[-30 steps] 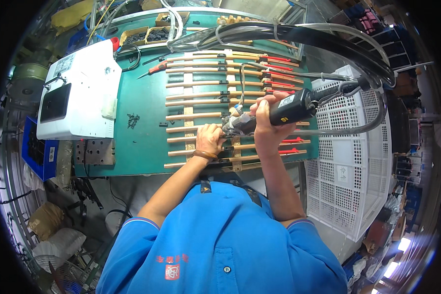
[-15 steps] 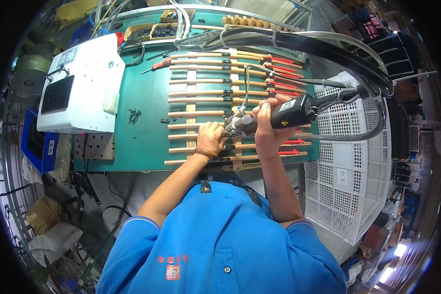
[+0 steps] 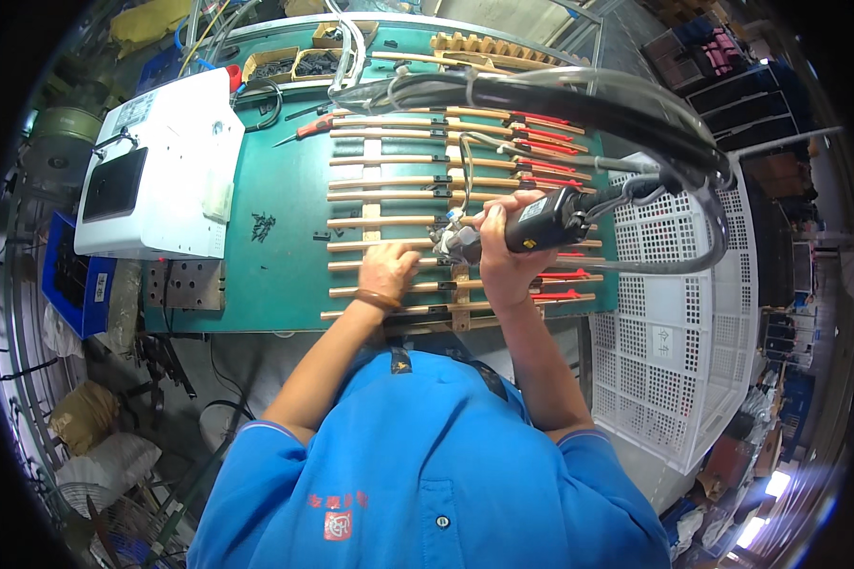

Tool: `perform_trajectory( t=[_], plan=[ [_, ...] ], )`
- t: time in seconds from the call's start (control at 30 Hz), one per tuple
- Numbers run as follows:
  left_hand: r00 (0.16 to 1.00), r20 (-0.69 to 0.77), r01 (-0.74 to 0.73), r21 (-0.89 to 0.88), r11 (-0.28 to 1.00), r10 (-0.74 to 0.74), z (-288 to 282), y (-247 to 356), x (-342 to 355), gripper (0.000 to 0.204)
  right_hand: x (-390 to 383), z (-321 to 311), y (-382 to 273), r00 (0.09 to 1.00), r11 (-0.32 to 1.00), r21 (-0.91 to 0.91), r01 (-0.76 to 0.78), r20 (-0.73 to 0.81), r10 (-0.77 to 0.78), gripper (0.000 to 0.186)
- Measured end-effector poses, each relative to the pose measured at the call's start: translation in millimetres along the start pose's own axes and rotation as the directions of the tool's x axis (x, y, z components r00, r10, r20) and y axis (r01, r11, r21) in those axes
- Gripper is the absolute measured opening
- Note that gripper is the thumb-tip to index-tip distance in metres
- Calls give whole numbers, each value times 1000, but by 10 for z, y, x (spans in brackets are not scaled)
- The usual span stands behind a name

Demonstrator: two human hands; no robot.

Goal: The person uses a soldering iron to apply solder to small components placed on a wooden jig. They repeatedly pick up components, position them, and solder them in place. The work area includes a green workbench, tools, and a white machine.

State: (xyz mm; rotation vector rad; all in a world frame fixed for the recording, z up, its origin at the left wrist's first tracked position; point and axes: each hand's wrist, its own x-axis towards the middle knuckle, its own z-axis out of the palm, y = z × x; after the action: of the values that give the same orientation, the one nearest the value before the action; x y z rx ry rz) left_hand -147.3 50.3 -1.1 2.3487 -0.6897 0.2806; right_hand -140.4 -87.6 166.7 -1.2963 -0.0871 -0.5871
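Observation:
My right hand (image 3: 506, 251) is wrapped around a black powered screwdriver (image 3: 547, 220), tilted with its metal nose (image 3: 457, 243) pointing left over a row of wooden rods (image 3: 351, 222). Small black fittings sit along the rods, and red pieces (image 3: 566, 276) lie at their right ends. Just left of the tool's nose, my left hand (image 3: 387, 271) closes over one of the rods with bent fingers, the thumb side toward the tool. The palm hides part of that rod. Exactly where the tool tip meets a fitting is hard to make out.
Thick hoses (image 3: 598, 95) arch from the tool across the upper right. A white machine (image 3: 161, 180) stands left on the green table (image 3: 285, 209), near a red-handled screwdriver (image 3: 315, 125) and a pile of small black parts (image 3: 262, 227). A white crate (image 3: 669, 313) stands right.
My left hand has moved left along the rods, away from the screwdriver's nose. My right hand and the screwdriver have shifted a little left, and the hoses have swung with them.

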Motion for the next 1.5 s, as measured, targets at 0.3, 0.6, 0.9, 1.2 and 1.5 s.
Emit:
perform_trajectory(
  t=[0.3,0.6,0.9,1.2,1.5],
  plan=[
    [999,-39,-2,-150,989,-4,-110,-271,-179,15,-175,32,127,1000,1000,8,-14,20,14,33],
    [994,-102,-49,-90,995,39,-139,-192,-119,14,203,20,-283,1000,980,-199,1,-14,-4,25],
    [981,114,-133,-205,970,158,114,227,-62,27,50,-70,-587,996,973,-230,-2,-83,-17,27],
    [931,362,113,-170,979,-44,236,183,-133,19,-183,-176,-210,998,985,-171,30,-47,-39,37],
    [930,363,138,-179,974,-64,209,220,-110,19,-226,-99,-247,998,989,-146,4,-63,-14,28]
  ],
)
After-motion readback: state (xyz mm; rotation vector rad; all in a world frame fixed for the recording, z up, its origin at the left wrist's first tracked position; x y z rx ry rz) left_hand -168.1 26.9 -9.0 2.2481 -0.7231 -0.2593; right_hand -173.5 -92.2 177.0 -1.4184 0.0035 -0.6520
